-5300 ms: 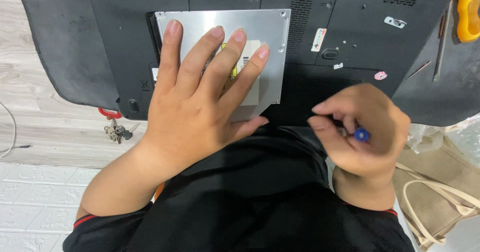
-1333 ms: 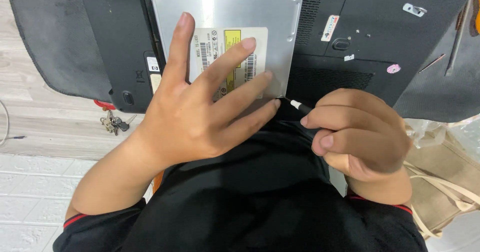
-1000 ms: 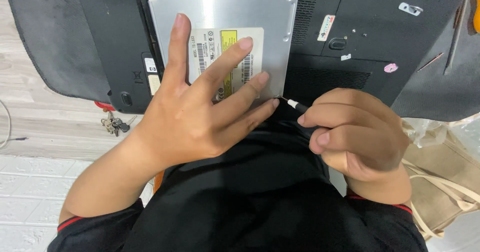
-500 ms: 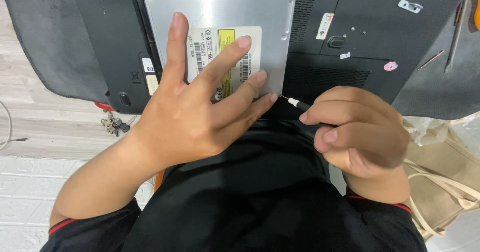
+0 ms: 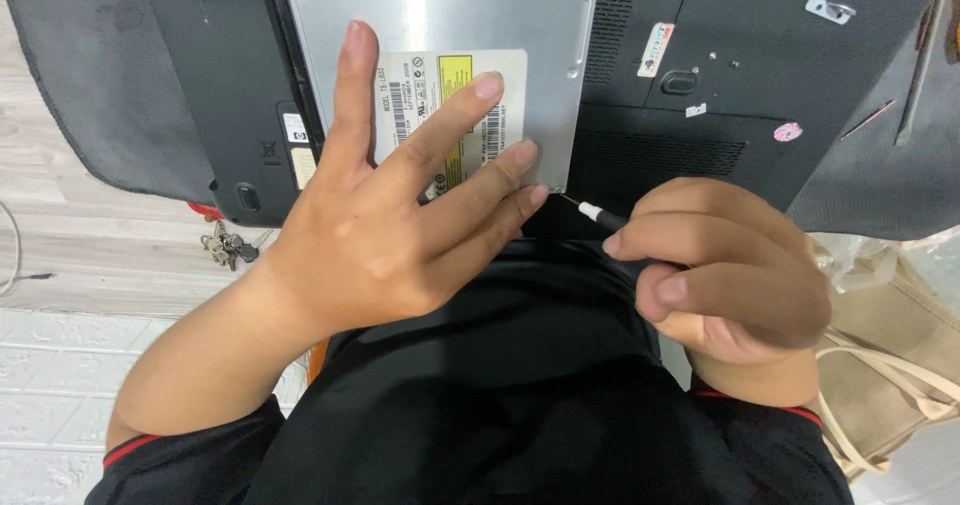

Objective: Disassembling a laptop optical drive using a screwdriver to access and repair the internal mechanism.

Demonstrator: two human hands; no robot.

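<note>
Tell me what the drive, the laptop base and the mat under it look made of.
Drive: sheet metal, brushed silver with soft glare, a paper label under the left hand.
Laptop base: matte black plastic, moulded vents.
Mat: probably dark grey felt or fabric, with a fuzzy, dull surface.

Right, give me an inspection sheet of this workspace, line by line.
Surface: dark grey mat over a pale wood-look floor.
Job's things: black laptop lying underside up; silver optical drive flat on it; small screwdriver with its tip at the drive's near right corner.
Clutter: bunch of keys by the mat's edge; beige tote bag at right.
Grippers: left hand spread flat on the drive, fingers pressing its label; right hand closed around the screwdriver.
Cables: thin wire at far left.
Surroundings: white brick-pattern flooring; the person's black shirt.
</note>
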